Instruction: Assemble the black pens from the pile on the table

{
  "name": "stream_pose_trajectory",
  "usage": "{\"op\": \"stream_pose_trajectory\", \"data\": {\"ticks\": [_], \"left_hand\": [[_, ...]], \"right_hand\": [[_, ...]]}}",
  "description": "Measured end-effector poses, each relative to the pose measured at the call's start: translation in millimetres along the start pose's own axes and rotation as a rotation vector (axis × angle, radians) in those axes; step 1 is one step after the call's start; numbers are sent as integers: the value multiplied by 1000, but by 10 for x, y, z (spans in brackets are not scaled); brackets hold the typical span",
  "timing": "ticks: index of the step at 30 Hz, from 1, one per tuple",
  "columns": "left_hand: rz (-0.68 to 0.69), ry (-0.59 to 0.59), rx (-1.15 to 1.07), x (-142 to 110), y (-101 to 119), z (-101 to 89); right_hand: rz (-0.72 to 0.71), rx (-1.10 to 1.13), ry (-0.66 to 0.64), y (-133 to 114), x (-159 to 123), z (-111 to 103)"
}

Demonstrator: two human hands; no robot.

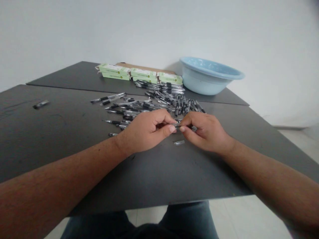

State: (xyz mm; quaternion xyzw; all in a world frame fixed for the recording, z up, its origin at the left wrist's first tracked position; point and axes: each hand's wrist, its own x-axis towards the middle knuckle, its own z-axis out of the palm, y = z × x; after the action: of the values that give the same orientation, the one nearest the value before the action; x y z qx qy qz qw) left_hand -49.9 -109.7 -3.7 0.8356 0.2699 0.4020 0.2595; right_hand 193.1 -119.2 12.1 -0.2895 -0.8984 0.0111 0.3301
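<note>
My left hand [147, 130] and my right hand [203, 131] meet over the dark table [62, 132], fingers pinched together on one pen [177, 126] held between them. Only a short piece of that pen shows between the thumbs. A small clear pen cap [179, 142] lies on the table just below the hands. Behind the hands spreads a pile of several black-and-clear pens [154, 101].
Three green and white boxes [141, 74] stand in a row at the back, with a light blue plastic basin [209, 75] to their right. A lone pen part [41, 104] lies far left. The table's front edge is near my lap.
</note>
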Motion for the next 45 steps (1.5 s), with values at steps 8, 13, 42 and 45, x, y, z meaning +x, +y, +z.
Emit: {"op": "stream_pose_trajectory", "data": {"ticks": [8, 13, 42, 45], "left_hand": [[53, -67, 131, 22, 8, -31], [-57, 15, 67, 7, -10, 14], [23, -38, 276, 7, -92, 1], [30, -28, 298, 10, -78, 0]], "right_hand": [[-3, 13, -64, 56, -5, 21], [65, -44, -66, 138, 33, -141], [633, -404, -758, 961, -27, -566], [545, -372, -643, 819, -4, -558]]}}
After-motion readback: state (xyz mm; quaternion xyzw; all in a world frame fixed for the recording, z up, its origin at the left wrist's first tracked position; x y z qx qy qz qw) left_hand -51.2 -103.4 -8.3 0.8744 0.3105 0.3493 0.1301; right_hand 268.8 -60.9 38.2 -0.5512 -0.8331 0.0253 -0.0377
